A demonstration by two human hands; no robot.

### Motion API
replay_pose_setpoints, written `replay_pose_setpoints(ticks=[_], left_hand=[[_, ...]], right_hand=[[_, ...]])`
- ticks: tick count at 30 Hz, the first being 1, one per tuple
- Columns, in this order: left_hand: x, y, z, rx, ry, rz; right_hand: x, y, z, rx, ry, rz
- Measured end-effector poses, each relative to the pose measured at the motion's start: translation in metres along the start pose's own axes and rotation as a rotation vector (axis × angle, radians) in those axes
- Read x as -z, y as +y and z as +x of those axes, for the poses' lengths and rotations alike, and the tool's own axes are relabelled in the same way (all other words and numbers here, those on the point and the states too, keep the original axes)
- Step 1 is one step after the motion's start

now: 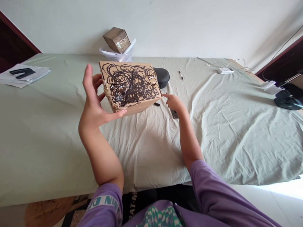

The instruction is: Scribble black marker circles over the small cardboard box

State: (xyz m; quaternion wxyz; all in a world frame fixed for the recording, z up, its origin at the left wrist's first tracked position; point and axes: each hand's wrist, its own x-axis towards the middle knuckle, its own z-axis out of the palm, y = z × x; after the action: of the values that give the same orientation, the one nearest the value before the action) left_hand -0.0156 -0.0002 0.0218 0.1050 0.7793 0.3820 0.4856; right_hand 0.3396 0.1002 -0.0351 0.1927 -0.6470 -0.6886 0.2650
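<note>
Above the surface, toward eleven o'clock, the left hand clamps the scribbled box; the right hand, one finger apart, reaches its four-o'clock corner. A slipping grip could drop it.

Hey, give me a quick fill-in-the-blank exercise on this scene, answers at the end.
1. The scribbles on the cardboard box are ____ in colour.
2. The thumb against the box's near side belongs to the person's ____ hand.
3. The dark case is partly hidden behind the scribbled ____.
4. The person's sleeves are ____.

Missing words: black; left; box; purple.
</note>
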Motion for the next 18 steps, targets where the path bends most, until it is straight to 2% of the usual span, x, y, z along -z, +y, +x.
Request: replay_pose_setpoints(ticks=[2,4,6,9,11,14,18], left_hand=[[-0.001,-0.003,0.000,0.004,-0.055,-0.026],[-0.005,-0.005,-0.001,0.060,-0.151,-0.031],[-0.009,-0.005,-0.002,0.158,-0.246,-0.001],[-0.015,0.000,-0.004,0.295,-0.334,0.038],[-0.016,0.008,-0.004,0.345,-0.371,0.041],[-0.019,0.022,-0.003,0.328,-0.408,0.012],[-0.028,0.033,-0.001,0.269,-0.466,-0.043]], right_hand=[[0.018,0.000,-0.007,0.108,0.129,0.204],[0.031,-0.002,-0.015,0.308,0.223,0.541],[0.039,-0.008,-0.024,0.520,0.256,0.831],[0.040,-0.026,-0.039,0.686,0.330,0.953],[0.036,-0.043,-0.049,0.735,0.376,0.990],[0.025,-0.064,-0.063,0.748,0.389,1.025],[0.013,-0.077,-0.078,0.582,0.421,0.918]])
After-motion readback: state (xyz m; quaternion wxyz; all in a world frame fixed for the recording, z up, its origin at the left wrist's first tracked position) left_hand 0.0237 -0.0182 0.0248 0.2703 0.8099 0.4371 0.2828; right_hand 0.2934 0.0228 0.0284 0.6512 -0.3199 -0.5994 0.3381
